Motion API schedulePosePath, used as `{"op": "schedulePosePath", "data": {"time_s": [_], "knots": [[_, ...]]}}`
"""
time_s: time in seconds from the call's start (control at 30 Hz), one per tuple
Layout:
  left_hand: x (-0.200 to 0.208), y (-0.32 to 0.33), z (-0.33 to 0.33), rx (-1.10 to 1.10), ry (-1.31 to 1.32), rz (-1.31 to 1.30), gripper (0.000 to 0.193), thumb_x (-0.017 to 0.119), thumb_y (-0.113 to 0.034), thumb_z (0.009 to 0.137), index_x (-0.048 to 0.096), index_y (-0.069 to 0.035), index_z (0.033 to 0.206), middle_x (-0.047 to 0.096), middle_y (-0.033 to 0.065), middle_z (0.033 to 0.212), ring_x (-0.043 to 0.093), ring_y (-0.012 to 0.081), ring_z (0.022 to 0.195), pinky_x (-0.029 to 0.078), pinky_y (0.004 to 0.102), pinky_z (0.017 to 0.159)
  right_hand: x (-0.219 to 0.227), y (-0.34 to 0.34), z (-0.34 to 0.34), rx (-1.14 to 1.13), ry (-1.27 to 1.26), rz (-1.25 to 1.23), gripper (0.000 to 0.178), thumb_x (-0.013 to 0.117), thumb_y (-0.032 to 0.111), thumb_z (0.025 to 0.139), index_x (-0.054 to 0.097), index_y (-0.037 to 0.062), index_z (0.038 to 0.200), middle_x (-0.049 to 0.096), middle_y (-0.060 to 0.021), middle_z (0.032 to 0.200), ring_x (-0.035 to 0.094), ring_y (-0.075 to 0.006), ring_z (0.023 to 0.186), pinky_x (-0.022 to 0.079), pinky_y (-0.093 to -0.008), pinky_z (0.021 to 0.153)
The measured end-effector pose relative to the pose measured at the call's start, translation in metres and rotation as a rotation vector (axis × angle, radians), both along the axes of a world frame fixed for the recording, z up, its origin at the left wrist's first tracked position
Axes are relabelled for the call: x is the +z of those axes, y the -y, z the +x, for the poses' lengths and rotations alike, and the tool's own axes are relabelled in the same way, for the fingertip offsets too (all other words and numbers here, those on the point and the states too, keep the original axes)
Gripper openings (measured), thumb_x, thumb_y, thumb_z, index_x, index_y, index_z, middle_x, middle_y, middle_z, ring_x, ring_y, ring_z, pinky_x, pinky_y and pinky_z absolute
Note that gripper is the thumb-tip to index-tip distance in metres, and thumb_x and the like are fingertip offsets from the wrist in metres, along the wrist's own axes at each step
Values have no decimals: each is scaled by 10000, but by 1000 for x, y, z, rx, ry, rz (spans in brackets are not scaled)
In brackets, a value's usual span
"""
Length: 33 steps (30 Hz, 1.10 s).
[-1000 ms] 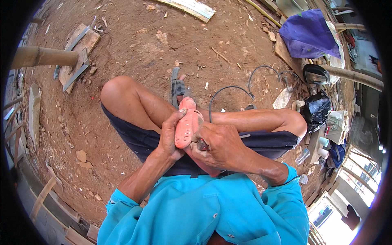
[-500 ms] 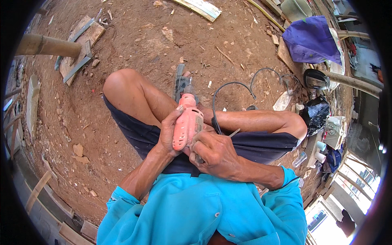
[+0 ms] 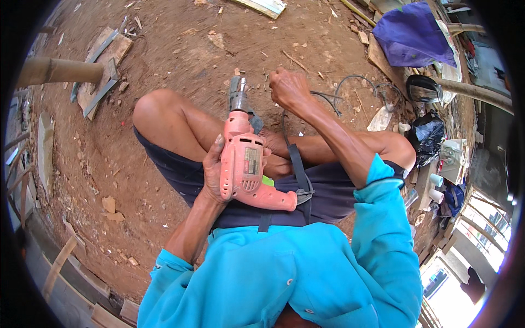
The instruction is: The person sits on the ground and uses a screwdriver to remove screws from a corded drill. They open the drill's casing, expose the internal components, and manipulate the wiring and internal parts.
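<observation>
A faded red-pink electric drill [image 3: 240,158] lies across my lap, its metal chuck [image 3: 238,98] pointing away from me. My left hand [image 3: 212,169] is wrapped round the drill's body from the left side, thumb on top. The drill's handle points right, and a dark cord [image 3: 299,169] with a grey tie at its end leads off from it. My right hand [image 3: 290,90] is held out over the ground to the right of the chuck, apart from the drill. Its fingers are curled closed, and whatever they hold is hidden.
My bent legs surround the drill. Black cable [image 3: 350,78] loops over the bare dirt on the right. Beyond it lie a purple cloth [image 3: 415,35], a black plastic bag [image 3: 429,145] and cups [image 3: 436,195]. A bamboo post [image 3: 60,72] and nailed boards [image 3: 104,71] stand at the left.
My right hand has left the drill's rear and reached forward and right. The drill has rolled so its side and handle show. A thin pointed piece seen by my right hand is out of sight.
</observation>
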<state>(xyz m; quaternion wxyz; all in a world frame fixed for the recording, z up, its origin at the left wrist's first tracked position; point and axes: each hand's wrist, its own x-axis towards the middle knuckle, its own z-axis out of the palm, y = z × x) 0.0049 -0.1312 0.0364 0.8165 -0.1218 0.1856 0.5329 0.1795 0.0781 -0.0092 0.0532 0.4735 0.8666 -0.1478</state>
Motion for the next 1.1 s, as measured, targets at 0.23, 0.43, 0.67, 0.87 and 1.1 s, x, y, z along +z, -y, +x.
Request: {"op": "schedulePosePath", "data": {"time_s": [0.23,0.43,0.67,0.87,1.1], "knots": [[6,-6,2,-24,-26,2,628,503,-566,1059,558,-3,1331,708,199,1142,740,329,1021,651,454,863,-76,-9,8,10,-10,5,172,657,54,821,738,-55,927,711,-300,1009,727,-457,978,591,-524,769],[1,-1,5,-25,14,9,689,476,-631,1051,550,-16,1353,683,205,1214,731,320,1017,648,442,865,16,36,16,-85,-406,-100,491,759,296,890,640,-43,1225,691,-256,1069,693,-436,1021,557,-503,883],[36,-1,29,-49,-238,-8,645,571,-577,1040,499,-33,1379,654,117,1138,701,197,950,619,357,854,165,136,4,-474,-554,-877,1149,867,530,822,251,-75,1579,542,-314,1433,589,-356,1313,473,-464,1119],[62,2,40,-83,-546,210,794,606,-588,1016,395,1,1505,603,149,1300,647,210,1171,575,356,987,180,152,14,-432,-565,-843,1206,919,530,759,271,-84,1569,544,-301,1444,576,-361,1341,476,-448,1119],[46,11,43,-35,-509,260,751,661,-504,996,427,13,1487,631,153,1269,667,210,1136,578,352,977,182,158,15,-489,-711,-945,1098,949,424,764,356,-69,1546,589,-232,1413,596,-294,1312,501,-428,1090]]}}
